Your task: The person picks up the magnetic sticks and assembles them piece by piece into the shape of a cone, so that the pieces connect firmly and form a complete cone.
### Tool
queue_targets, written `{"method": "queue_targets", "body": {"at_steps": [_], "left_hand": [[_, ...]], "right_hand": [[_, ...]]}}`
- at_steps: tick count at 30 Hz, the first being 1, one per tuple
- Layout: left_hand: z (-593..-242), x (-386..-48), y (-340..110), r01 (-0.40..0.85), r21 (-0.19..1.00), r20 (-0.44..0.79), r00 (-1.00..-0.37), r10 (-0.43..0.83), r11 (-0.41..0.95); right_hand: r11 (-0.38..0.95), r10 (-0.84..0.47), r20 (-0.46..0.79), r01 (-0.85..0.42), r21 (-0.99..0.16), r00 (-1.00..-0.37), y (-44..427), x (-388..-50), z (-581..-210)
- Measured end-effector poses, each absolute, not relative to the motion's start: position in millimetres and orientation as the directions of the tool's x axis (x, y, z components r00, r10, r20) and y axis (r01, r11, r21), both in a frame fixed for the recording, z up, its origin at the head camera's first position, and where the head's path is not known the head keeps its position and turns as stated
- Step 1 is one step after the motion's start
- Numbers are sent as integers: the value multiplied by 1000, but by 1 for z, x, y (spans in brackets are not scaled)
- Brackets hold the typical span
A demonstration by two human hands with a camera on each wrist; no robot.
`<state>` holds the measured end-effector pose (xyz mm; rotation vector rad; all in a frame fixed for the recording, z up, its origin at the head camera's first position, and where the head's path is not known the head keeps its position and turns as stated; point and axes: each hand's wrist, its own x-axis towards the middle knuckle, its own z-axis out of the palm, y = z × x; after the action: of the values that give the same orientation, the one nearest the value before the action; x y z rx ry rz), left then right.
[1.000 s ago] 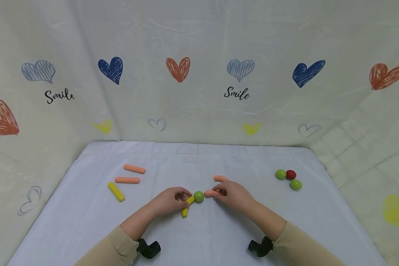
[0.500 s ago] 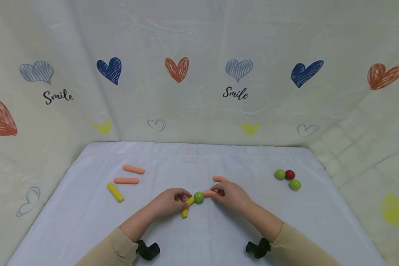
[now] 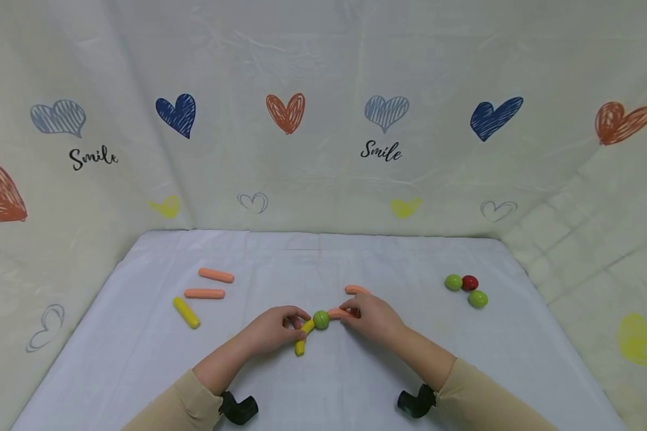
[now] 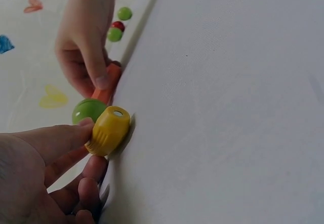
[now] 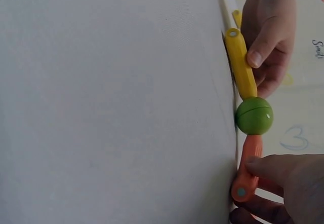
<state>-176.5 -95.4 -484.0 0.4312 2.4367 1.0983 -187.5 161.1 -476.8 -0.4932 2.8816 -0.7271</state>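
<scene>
A green ball sits on the cloth between my hands, with a slit across it in the right wrist view. My left hand pinches a bent yellow rod whose upper end meets the ball's left side. A pale dot marks the yellow rod's end in the left wrist view. My right hand holds an orange rod between thumb and fingers, one end against the ball's opposite side. Just behind the right fingers lies a curved orange piece, partly hidden by that hand.
Two orange rods and a yellow rod lie at the left of the white cloth. On the right, two green balls and a red ball are grouped together. A curtain with printed hearts stands behind.
My right hand has shifted slightly left with the orange rod, closing the small gap between it and the green ball. The left hand has kept its hold on the yellow rod.
</scene>
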Motion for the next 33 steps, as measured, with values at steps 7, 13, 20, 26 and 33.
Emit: {"method": "queue_targets", "body": {"at_steps": [7, 13, 20, 26, 33], "left_hand": [[-484, -176, -96, 97, 760, -261, -860, 438, 643], [-486, -174, -95, 105, 763, -248, -864, 439, 638], [-489, -172, -95, 134, 771, -213, -867, 450, 623], [-491, -171, -95, 142, 776, -199, -870, 452, 615], [-488, -170, -96, 129, 767, -205, -879, 430, 628]], "right_hand": [[833, -358, -38, -300, -464, -933, 160, -188, -477], [829, -361, -37, -303, -469, -932, 160, -189, -478], [817, -353, -12, -302, -492, -936, 161, -188, -480], [811, -350, -3, -301, -502, -937, 161, -187, -480], [790, -360, -8, -300, -535, -933, 164, -187, -480]]}}
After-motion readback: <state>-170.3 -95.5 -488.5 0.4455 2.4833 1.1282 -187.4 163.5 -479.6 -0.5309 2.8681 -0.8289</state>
